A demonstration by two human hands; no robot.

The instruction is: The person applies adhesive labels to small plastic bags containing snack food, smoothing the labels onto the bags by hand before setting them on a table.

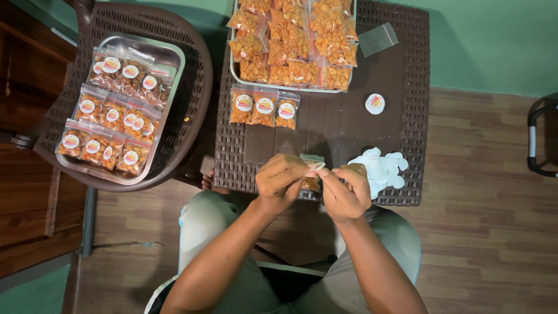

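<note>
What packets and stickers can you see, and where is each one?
Labelled packets: clear bags of orange snacks with round white stickers, in the steel tray on the chair.
Unlabelled packets: clear orange-filled bags, heaped in the far tray.
Three stickered packets: in a row on the table.
Sticker roll: round, white.
Backing discs: white pile beside the right hand.
Held packet: between the right hand and the left hand.

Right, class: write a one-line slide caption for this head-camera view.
Left hand and right hand pinch a small snack packet over a dark woven table, beside a pile of white round stickers.
</note>
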